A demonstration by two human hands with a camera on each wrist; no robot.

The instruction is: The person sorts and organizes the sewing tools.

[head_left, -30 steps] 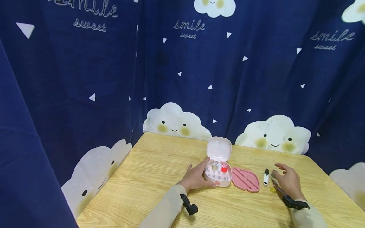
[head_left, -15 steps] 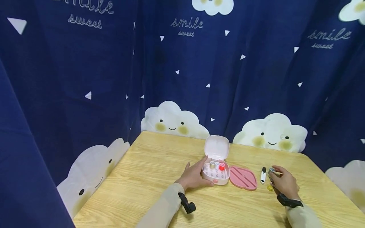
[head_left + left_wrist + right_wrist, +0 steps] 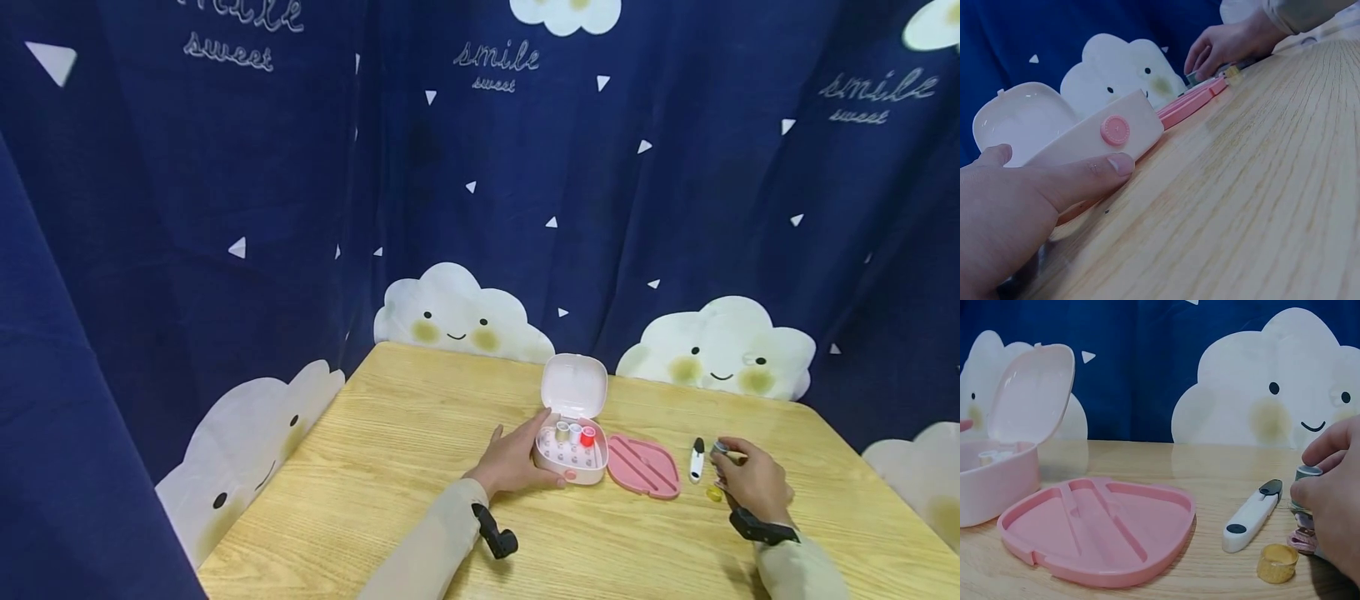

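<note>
My left hand [image 3: 517, 462] grips the left side of a pale pink sewing box [image 3: 572, 476], thumb along its front wall. The box lid [image 3: 574, 385] stands raised. Inside, a beige spool [image 3: 562, 432], a white spool [image 3: 575, 434] and a red spool [image 3: 588, 438] sit in a row behind several bare pegs. On the right, my right hand [image 3: 759, 483] pinches a grey-green thread spool [image 3: 1307, 473] between thumb and fingers. Below that spool, purple-pink bundles [image 3: 1302, 536] are partly hidden by the hand. A yellow ring-shaped thimble [image 3: 1277, 563] lies close by.
A pink divided tray [image 3: 643, 467] lies right of the box. Between it and my right hand is a white tool with a black tip [image 3: 1252, 515]. A dark blue curtain [image 3: 480, 167] hangs behind the wooden table [image 3: 420, 400].
My right hand has come down, and its fingers have closed on the grey-green spool. The left hand stays on the box. The head view has shifted slightly.
</note>
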